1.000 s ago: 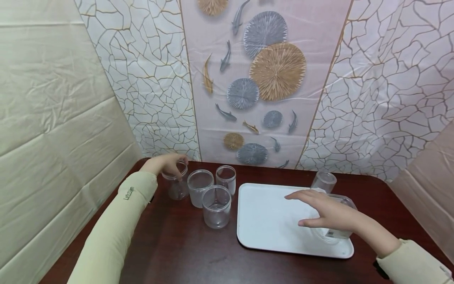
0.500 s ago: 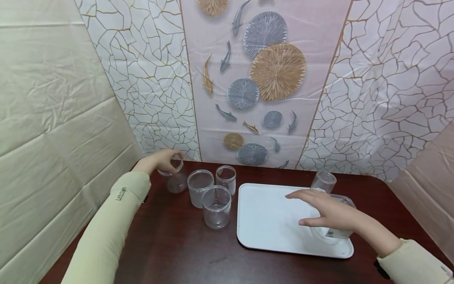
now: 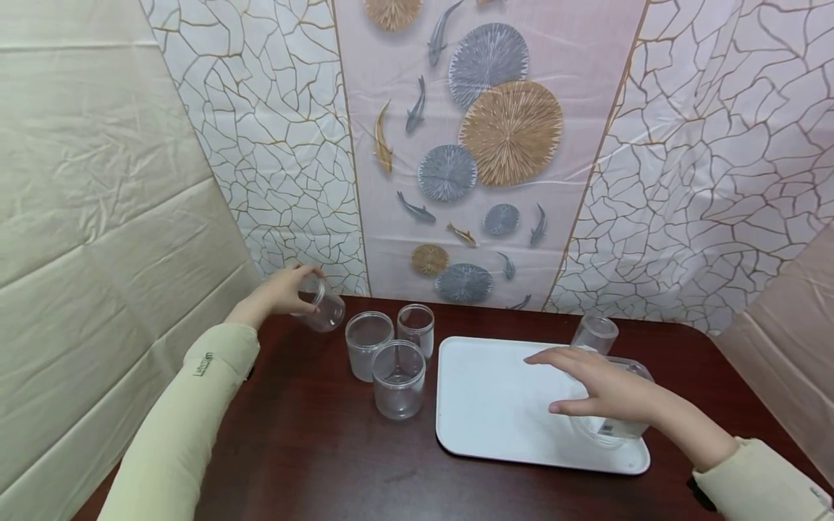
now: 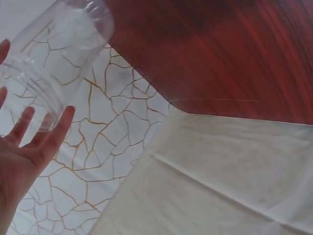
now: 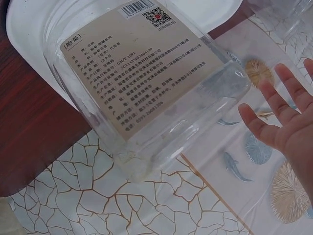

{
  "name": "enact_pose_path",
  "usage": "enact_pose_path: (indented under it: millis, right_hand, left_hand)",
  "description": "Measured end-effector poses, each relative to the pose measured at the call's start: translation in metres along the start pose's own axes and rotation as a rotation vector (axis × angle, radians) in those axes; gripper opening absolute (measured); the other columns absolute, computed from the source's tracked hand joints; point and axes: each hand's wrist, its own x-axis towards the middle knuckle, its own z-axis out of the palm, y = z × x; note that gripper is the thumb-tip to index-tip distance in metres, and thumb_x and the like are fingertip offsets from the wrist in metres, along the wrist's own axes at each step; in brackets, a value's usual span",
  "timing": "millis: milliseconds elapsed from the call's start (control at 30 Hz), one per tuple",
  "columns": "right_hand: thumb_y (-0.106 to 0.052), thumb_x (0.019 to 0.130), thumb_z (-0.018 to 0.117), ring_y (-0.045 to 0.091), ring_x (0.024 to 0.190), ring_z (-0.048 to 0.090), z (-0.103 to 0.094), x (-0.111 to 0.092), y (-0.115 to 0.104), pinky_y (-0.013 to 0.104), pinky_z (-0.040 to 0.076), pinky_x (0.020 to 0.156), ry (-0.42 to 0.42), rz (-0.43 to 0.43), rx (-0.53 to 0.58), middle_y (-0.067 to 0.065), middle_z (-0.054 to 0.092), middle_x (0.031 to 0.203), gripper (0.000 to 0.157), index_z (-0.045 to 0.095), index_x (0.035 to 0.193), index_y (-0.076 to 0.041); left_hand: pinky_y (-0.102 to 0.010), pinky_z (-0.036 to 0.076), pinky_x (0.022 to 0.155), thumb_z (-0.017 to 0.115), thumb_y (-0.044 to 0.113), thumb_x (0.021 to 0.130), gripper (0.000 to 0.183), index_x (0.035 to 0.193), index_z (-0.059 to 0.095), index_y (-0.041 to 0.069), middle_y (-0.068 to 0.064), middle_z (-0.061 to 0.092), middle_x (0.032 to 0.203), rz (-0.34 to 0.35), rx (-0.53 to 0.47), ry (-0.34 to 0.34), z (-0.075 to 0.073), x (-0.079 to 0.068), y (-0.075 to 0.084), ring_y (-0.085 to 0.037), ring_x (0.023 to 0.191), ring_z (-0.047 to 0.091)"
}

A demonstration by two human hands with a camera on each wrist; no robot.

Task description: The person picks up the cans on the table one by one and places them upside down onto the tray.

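My left hand (image 3: 283, 289) is at the back left corner of the table. Its fingers and thumb grip the rim end of a clear plastic jar (image 3: 330, 311), which is tipped on its side with its base pointing right. In the left wrist view the fingers curl round the threaded neck of that jar (image 4: 73, 54). Over the right part of a white tray (image 3: 502, 398), my right hand (image 3: 609, 383) is spread with nothing in it. Behind it on the tray, partly hidden, is a clear jar with a printed label (image 5: 142, 68); the fingers are apart from it.
Three clear jars stand mouth up left of the tray: a wide front one (image 3: 399, 383), a frosted-looking one (image 3: 368, 347) and a narrow back one (image 3: 417, 329). Another clear jar (image 3: 596, 333) is at the tray's back right edge. Patterned cloth (image 3: 300, 159) hangs behind the table.
My left hand has moved back and left with its jar, tipping the jar from nearly upright onto its side. My right hand has stayed in place.
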Motion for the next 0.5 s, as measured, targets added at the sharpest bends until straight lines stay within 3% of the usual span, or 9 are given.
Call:
enact_pose_path:
  millis: [200, 500]
  right_hand:
    - [-0.044, 0.085, 0.065, 0.020, 0.117, 0.054, 0.000, 0.001, -0.002, 0.045, 0.046, 0.091, -0.015, -0.003, -0.012, -0.005, 0.057, 0.129, 0.054, 0.050, 0.131, -0.019]
    - [-0.043, 0.085, 0.066, 0.021, 0.118, 0.054, -0.003, 0.000, -0.004, 0.047, 0.044, 0.093, -0.020, 0.029, 0.012, -0.004, 0.056, 0.129, 0.055, 0.051, 0.131, -0.017]
  left_hand:
    - [-0.061, 0.038, 0.097, 0.080, 0.025, 0.072, 0.070, 0.131, 0.046, 0.010, -0.024, 0.046, 0.127, -0.015, -0.075, 0.128, 0.002, -0.002, -0.010, -0.045, 0.118, 0.047]
    - [-0.061, 0.035, 0.099, 0.080, 0.026, 0.073, 0.071, 0.132, 0.044, 0.009, -0.029, 0.040, 0.132, -0.063, -0.152, 0.208, 0.002, -0.009, -0.015, -0.046, 0.121, 0.042]
